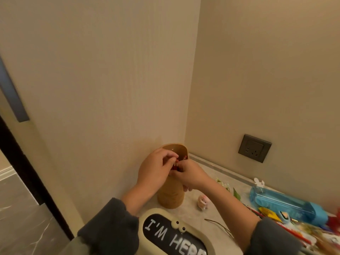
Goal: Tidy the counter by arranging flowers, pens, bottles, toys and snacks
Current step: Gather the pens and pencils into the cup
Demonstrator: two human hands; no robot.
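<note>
Tan container (171, 197) stands upright on the pale marbled worktop (193, 216), tucked into the corner where the two beige walls meet, at about 6 o'clock from the middle of the view. Its open mouth shows behind the hands. Both hands meet at that mouth. The left hand (156, 170) comes in from 7 o'clock, and its curled fingers (169, 155) pinch a small bunch of red things (176, 167) just over the rim. The right hand (191, 174) comes in from 5 o'clock, its fingers (181, 165) also curled tight on the same bunch. Those red things are too small and blurred to name. Dark grey sleeves cover both forearms.

At 5 o'clock from the container, near its base, sits a small pink toy figure (203, 201). At 3 o'clock lie white flowers (223, 184) with a green leaf (236, 194), partly hidden by the right forearm. Further along at 3 to 4 o'clock a clear blue case (287, 203) lies on its side against the wall, with a jumble of bright packets (303, 230) in front of it. A thin brown stem (219, 226) lies on the worktop under the right forearm. At 6 o'clock, just beside the container's base, is a cream box (158, 214) with a black panel lettered "I'M HERE" and two googly eyes. A grey wall socket (254, 148) sits at 2 o'clock above the worktop.
</note>
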